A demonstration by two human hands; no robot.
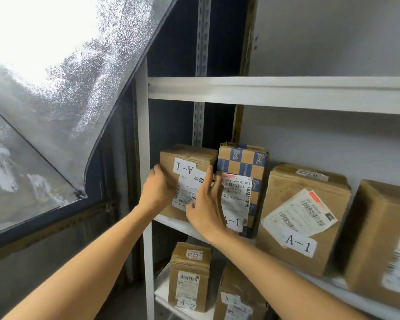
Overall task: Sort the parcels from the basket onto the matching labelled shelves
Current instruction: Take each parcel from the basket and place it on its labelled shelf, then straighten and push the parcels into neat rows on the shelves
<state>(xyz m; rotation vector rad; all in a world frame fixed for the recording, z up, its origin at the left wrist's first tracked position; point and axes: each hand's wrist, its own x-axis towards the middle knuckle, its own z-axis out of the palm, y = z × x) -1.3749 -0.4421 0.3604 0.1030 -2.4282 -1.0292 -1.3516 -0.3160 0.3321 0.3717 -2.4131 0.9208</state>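
Observation:
A brown cardboard parcel [189,158] with an upside-down "A-1" label stands at the left end of the middle shelf [171,224]. My left hand [156,188] grips its left side. My right hand [206,202] lies flat against its front, fingers spread over the shipping label. Right beside it stands a blue-checked parcel [243,162] labelled A-1, then a larger brown A-1 parcel [303,218]. The basket is out of view.
Another brown box [383,241] sits at the far right of the same shelf. Two parcels marked A-2 [189,276] [238,294] stand on the shelf below. A white upright post [146,158] borders the rack on the left, with a frosted window [44,88] beyond it.

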